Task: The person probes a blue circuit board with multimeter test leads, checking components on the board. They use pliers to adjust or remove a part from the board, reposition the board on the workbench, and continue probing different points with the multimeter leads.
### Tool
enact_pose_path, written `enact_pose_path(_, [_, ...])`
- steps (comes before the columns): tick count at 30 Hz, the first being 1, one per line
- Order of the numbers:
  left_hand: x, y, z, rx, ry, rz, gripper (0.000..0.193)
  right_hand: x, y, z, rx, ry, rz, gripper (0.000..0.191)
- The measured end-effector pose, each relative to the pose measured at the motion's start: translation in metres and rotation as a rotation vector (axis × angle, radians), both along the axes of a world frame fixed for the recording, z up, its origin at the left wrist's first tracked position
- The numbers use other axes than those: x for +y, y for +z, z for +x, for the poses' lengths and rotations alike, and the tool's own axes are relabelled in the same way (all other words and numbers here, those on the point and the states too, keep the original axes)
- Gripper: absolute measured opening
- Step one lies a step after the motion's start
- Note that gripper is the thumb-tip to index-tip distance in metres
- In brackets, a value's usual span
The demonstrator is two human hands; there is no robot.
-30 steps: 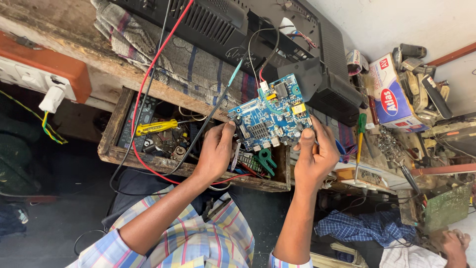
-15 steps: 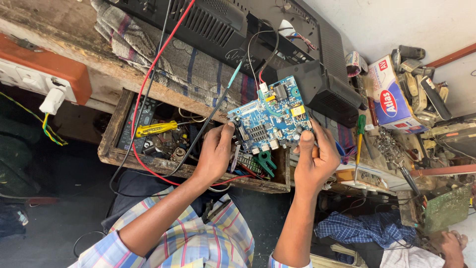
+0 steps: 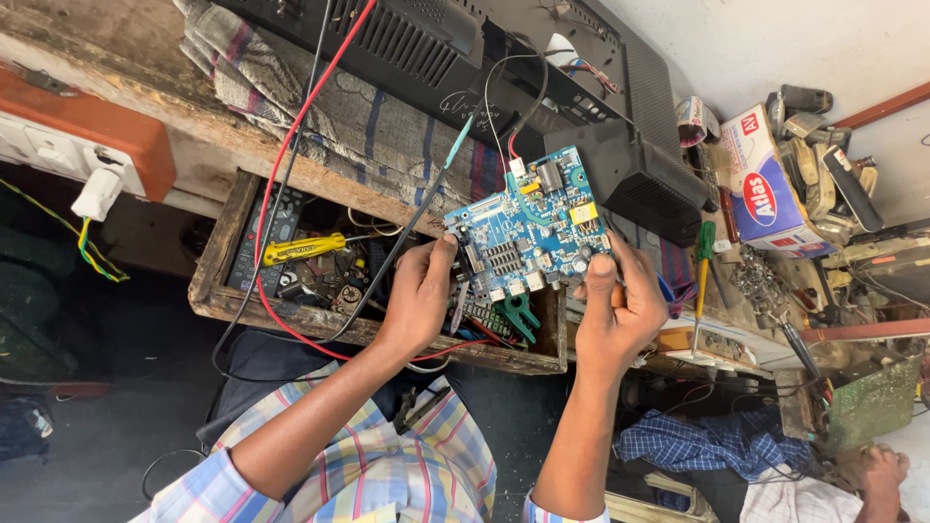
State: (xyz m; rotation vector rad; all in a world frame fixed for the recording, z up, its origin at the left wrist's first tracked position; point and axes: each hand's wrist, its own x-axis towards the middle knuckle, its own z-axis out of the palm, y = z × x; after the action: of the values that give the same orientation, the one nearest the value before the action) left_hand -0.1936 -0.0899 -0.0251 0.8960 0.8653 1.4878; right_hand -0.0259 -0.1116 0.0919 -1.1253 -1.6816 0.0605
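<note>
Blue circuit board [image 3: 528,230]: held above open wooden drawer [image 3: 223,291], left hand [image 3: 418,295] and right hand [image 3: 620,310] apart, each pinching opposite edge. Advice: grip edges only, avoid straining attached wires [image 3: 504,107].

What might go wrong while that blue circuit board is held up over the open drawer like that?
1. The board is pinched only at its edges by the left hand and right hand; a slip could drop it into the cluttered drawer.
2. Thin wires run from its top edge to the black casing; tugging may strain them.
3. Bare fingers on its parts could damage them.
</note>
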Motion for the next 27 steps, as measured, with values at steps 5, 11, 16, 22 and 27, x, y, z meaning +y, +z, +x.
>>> enact_pose_path(5, [-0.001,0.005,-0.002,0.068,0.028,0.023,0.054,0.002,-0.003,0.004,0.052,0.02,-0.036,0.05])
enact_pose_path(11, [-0.003,0.011,-0.003,0.07,0.015,0.001,0.052,0.004,-0.004,0.004,0.076,0.048,-0.037,0.049])
enact_pose_path(16, [-0.003,0.016,-0.004,0.109,0.045,0.017,0.052,0.007,-0.005,0.003,0.12,0.075,-0.038,0.048])
enact_pose_path(22, [-0.005,0.017,-0.005,0.097,0.032,0.001,0.051,0.008,-0.007,0.007,0.139,0.071,-0.048,0.046])
enact_pose_path(27, [-0.004,0.017,-0.005,0.101,0.038,0.011,0.051,0.004,-0.006,0.006,0.132,0.088,-0.038,0.045])
